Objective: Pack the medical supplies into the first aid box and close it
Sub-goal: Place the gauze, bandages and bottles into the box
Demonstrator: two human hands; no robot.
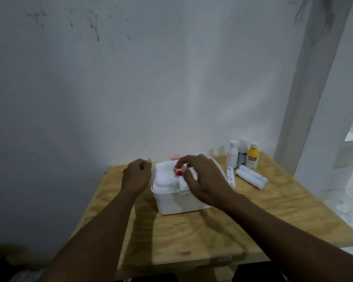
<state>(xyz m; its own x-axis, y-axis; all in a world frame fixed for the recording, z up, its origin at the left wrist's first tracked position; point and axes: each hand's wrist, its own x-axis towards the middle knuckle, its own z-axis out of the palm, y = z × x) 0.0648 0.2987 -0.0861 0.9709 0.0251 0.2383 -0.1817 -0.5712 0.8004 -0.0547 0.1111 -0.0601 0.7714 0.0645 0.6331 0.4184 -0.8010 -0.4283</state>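
Note:
The white first aid box (177,202) stands open on the wooden table (192,231), filled with white cotton or gauze and two red-capped items (178,170). My right hand (200,180) hovers over the box, its fingertips touching the upper red cap. My left hand (136,176) is loosely curled beside the box's left edge; nothing shows in it. To the right of the box lie rolled white bandages (252,178) and a further roll (230,177). Behind them stand three bottles: white (232,154), grey (242,150) and yellow (252,156).
The table stands against a stained white wall. A white post (314,88) rises at the right, beyond the table's edge. A bit of red, perhaps the box lid (174,159), shows behind the box.

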